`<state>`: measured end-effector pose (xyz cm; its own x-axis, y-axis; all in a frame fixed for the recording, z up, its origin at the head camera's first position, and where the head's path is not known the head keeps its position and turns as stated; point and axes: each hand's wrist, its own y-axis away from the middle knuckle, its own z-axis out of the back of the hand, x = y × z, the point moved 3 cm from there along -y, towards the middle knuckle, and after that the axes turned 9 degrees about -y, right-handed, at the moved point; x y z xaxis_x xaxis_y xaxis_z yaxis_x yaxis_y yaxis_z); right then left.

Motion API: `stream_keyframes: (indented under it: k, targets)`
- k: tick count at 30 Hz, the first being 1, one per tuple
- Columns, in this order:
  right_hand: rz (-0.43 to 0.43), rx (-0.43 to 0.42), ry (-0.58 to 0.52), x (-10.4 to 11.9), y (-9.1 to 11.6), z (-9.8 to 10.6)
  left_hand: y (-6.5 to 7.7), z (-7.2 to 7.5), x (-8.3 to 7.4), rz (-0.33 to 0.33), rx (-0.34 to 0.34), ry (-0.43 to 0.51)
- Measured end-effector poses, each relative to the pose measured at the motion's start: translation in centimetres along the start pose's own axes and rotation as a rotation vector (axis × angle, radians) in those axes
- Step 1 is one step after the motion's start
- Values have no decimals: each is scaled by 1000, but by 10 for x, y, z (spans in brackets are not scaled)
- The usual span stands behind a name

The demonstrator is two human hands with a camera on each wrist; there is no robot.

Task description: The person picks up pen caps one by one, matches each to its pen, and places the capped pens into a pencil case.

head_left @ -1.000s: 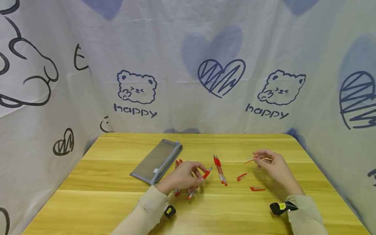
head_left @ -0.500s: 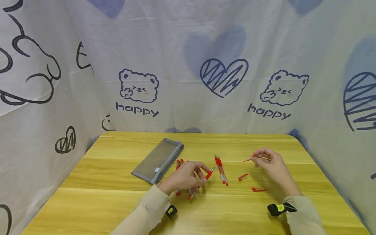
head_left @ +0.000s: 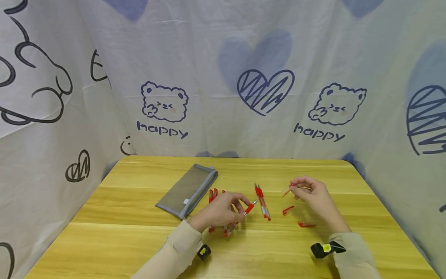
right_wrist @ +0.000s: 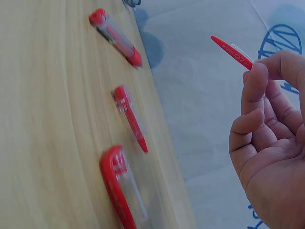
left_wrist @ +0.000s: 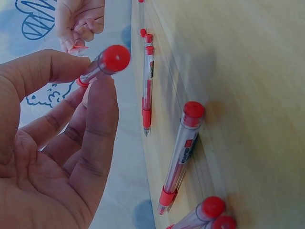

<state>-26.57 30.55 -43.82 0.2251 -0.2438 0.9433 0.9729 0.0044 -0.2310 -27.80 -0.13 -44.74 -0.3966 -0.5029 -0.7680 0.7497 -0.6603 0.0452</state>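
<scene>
Between thumb and fingers, my left hand (head_left: 223,209) pinches an uncapped red gel pen (head_left: 249,209), its metal tip pointing up and away to the right. In the left wrist view the pen's red end plug (left_wrist: 115,58) faces the camera. My right hand (head_left: 311,193) pinches a red pen cap (head_left: 287,192) by one end; its clip and printed lettering show in the right wrist view. The cap and pen are apart. Two uncapped pens (head_left: 263,203) lie side by side between the hands. Two loose caps (head_left: 288,210) lie below my right hand.
A grey mesh zip pouch (head_left: 188,190) lies at the left of the wooden table (head_left: 132,232). Several capped red pens (head_left: 211,195) lie under and beside my left hand, partly hidden. A patterned cloth (head_left: 209,128) hangs behind the table.
My right hand has moved left with the cap, whose free end now tilts further down. My left hand keeps its hold on the pen, almost in place.
</scene>
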Motion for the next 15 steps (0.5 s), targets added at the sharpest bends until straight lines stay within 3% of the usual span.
stream_keyframes:
  k: [15]
  targets:
    - [-3, 30, -26, 9, 2, -21, 0, -1, 0, -31, 7, 8]
